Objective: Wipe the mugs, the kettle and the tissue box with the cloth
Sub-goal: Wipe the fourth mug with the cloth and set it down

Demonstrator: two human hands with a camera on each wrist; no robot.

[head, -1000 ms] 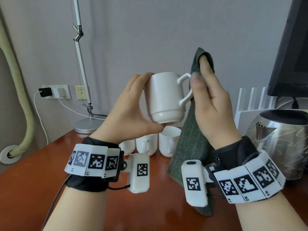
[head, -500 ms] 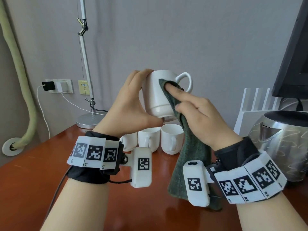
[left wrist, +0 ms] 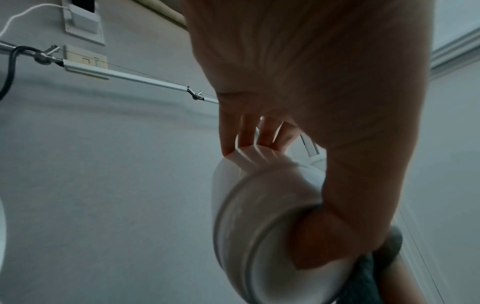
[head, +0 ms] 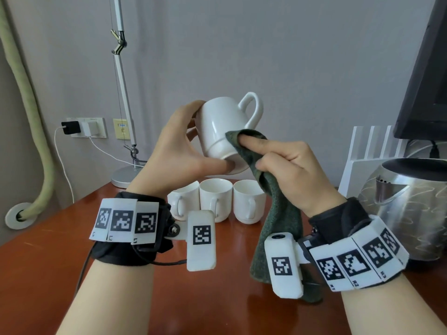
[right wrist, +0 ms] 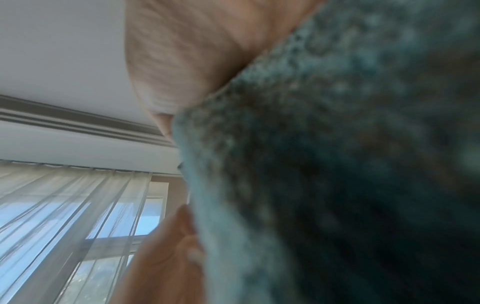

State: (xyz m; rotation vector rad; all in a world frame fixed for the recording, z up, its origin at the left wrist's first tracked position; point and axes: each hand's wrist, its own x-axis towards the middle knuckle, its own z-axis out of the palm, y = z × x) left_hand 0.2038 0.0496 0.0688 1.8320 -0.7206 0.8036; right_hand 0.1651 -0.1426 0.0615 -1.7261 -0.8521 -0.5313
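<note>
My left hand [head: 191, 143] holds a white mug [head: 223, 126] in the air, tilted, its handle up and to the right, my thumb on its base rim. In the left wrist view the mug [left wrist: 259, 205] shows its base, gripped between fingers and thumb. My right hand [head: 285, 165] grips a dark green cloth [head: 278, 209] and presses it with the forefinger against the mug's lower side. The cloth [right wrist: 337, 164] fills the right wrist view. Three more white mugs [head: 217, 199] stand in a row on the table. A steel kettle [head: 408, 204] stands at the right. No tissue box is in view.
The red-brown table [head: 48, 262] ends at the grey wall. A desk lamp [head: 125, 175] stands at the back left, with a wall socket and charger [head: 84, 128] beside it. A white slatted rack [head: 372, 151] and a dark monitor [head: 430, 68] are behind the kettle.
The right hand has brought the cloth down from beside the handle onto the mug's side and lower body. The left hand has tilted the mug, so that its handle points upward.
</note>
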